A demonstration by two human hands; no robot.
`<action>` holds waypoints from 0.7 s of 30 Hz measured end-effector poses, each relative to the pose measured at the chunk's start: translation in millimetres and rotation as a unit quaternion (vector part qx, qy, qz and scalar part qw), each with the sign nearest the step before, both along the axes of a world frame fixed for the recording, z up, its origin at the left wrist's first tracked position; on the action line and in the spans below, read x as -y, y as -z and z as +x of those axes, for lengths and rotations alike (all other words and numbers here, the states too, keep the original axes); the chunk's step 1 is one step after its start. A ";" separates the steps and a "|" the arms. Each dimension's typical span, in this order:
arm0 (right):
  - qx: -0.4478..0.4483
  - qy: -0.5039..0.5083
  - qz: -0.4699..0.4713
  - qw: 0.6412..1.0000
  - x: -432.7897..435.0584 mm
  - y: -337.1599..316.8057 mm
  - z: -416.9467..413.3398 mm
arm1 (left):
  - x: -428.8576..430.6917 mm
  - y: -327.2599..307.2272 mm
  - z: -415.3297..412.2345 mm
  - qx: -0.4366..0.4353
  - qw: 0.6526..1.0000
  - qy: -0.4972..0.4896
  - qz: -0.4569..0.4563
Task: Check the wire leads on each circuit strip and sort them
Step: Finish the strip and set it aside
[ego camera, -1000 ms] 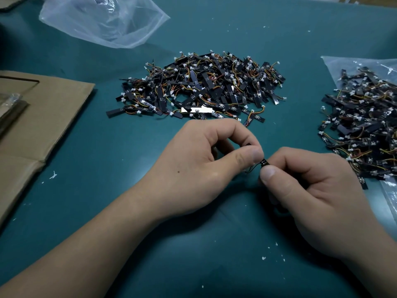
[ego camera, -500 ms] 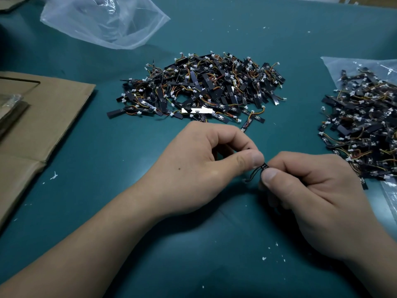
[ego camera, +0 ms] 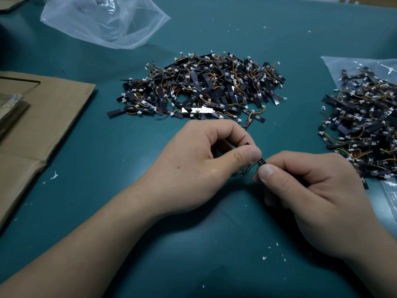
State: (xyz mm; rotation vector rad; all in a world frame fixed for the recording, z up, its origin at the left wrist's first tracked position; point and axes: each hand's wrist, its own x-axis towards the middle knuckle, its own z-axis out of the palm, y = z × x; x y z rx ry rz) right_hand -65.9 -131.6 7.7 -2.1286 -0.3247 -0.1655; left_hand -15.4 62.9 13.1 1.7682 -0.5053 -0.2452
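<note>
One small black circuit strip [ego camera: 262,162] with thin wire leads [ego camera: 248,169] is held between both hands above the green mat. My left hand [ego camera: 197,166] pinches the wire end between thumb and curled fingers. My right hand [ego camera: 309,190] pinches the strip's black end with thumb and forefinger; most of the strip is hidden under the fingers. A large heap of black strips [ego camera: 204,87] with coloured wires and white plugs lies just beyond my hands. A second heap [ego camera: 363,123] lies at the right on a clear plastic bag.
A crumpled clear plastic bag [ego camera: 107,20] lies at the back left. Flattened brown cardboard [ego camera: 40,117] covers the left edge of the green mat [ego camera: 193,254]. Small white flecks dot the mat near me.
The hands have drawn slightly apart, showing more of the wire leads between them. Both hands have dropped a little toward me. The heaps have not moved.
</note>
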 end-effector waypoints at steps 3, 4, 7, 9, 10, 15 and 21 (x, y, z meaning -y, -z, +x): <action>-0.002 0.007 0.008 1.000 -0.4 -0.5 -0.1 | -0.3 0.0 0.0 -0.006 1.000 -0.007 -0.012; -0.002 0.010 0.008 1.000 -0.4 -0.9 0.0 | -0.4 0.1 0.0 -0.006 1.000 -0.008 -0.014; 0.003 0.003 -0.004 1.000 -0.4 -1.9 -0.2 | -0.9 -0.3 -0.1 -0.002 1.000 0.002 -0.012; 0.002 0.006 0.000 1.000 -0.6 -2.4 -0.3 | -0.9 -0.3 -0.4 -0.004 1.000 0.002 -0.019; 0.001 0.009 0.002 1.000 -0.5 -2.4 -0.1 | -0.8 -0.1 -0.6 -0.005 1.000 0.001 -0.020; -0.004 0.004 0.004 1.000 -0.4 -0.3 -0.3 | -1.5 0.2 -0.3 -0.001 1.000 0.011 -0.015; -0.015 -0.012 0.043 0.999 -1.4 -0.4 0.3 | -0.8 1.6 0.3 0.012 1.000 0.009 -0.018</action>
